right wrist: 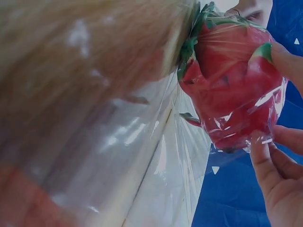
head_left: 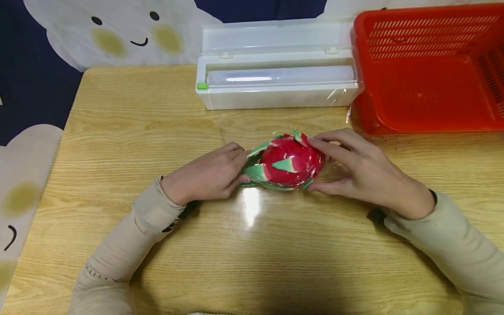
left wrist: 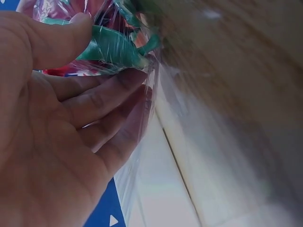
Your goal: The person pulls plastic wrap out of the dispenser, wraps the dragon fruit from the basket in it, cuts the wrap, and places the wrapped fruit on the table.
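Note:
A red dragon fruit (head_left: 291, 162) with green-tipped scales is covered in clear cling film (right wrist: 222, 125) and held above the wooden table. My left hand (head_left: 212, 173) grips its green leafy end; in the left wrist view the thumb (left wrist: 59, 40) lies over a green scale, with the fingers (left wrist: 104, 101) behind it against the film. At the rounded end, my right hand (head_left: 362, 168) holds the fruit between thumb and fingers. The right wrist view shows its fingertips touching the wrapped fruit from the side and below. Film trails from the fruit toward the dispenser.
Behind the fruit stands a white cling film dispenser (head_left: 275, 98), its lid raised and a film roll (head_left: 281, 75) inside. A red plastic basket (head_left: 433, 127) sits at the back right, beside the dispenser. The wooden table (head_left: 252, 262) extends under both forearms.

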Available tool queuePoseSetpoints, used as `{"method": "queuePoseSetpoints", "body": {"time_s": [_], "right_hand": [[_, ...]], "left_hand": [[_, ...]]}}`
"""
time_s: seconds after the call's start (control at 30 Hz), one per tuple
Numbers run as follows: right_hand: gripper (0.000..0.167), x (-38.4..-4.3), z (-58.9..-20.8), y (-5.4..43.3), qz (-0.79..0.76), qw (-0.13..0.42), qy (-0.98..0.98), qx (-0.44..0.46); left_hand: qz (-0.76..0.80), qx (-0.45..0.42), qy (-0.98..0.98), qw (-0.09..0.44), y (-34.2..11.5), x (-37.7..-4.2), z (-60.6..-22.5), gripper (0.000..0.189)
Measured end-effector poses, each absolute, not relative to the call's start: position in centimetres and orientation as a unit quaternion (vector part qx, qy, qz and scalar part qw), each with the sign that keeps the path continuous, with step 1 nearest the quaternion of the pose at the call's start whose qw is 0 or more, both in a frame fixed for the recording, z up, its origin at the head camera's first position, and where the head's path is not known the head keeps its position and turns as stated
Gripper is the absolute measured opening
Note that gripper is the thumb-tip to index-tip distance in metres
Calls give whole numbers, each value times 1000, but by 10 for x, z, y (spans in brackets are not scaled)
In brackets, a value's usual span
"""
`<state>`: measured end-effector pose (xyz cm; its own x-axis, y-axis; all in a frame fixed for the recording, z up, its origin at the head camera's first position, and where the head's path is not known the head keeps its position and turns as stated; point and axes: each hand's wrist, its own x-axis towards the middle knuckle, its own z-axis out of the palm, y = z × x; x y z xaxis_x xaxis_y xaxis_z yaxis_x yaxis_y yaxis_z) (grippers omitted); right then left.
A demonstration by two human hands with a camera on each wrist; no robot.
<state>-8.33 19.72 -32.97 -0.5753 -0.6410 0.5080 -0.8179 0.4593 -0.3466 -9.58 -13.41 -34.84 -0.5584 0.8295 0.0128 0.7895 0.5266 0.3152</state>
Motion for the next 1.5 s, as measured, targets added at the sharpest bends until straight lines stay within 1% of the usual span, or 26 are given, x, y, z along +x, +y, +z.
{"method": "queuePoseSetpoints", "body": {"time_s": [0.1, 0.23, 0.43, 0.53, 0.73, 0.83, 1.0, 1.17, 1.27, 1.37, 1.5], "right_hand": [[76, -83, -328, 197, 277, 147, -845, 433], [73, -83, -327, 196, 283, 153, -839, 438], [79, -85, -326, 203, 260, 115, -856, 432], [79, -86, -326, 206, 253, 107, -857, 436], [73, -90, -326, 208, 264, 118, -842, 456], [70, -92, -324, 211, 262, 104, -841, 461], [70, -94, -320, 215, 249, 87, -839, 476], [60, -97, -321, 219, 230, 93, -835, 491], [55, -98, -322, 220, 218, 110, -834, 495], [54, -98, -322, 221, 209, 128, -834, 494], [53, -96, -318, 223, 204, 132, -839, 487]], "left_hand": [[143, 467, 870, 68, -134, -96, -349, 33], [142, 469, 869, 67, -134, -96, -349, 32], [140, 468, 870, 68, -134, -96, -350, 31], [142, 470, 869, 65, -134, -96, -351, 30], [148, 471, 867, 68, -133, -97, -352, 29], [150, 471, 867, 68, -133, -97, -351, 29], [150, 473, 866, 66, -133, -97, -351, 29], [151, 473, 866, 63, -134, -97, -350, 30], [149, 476, 865, 57, -134, -97, -351, 32], [146, 479, 864, 52, -133, -96, -351, 35], [143, 478, 865, 54, -133, -96, -351, 41]]}}
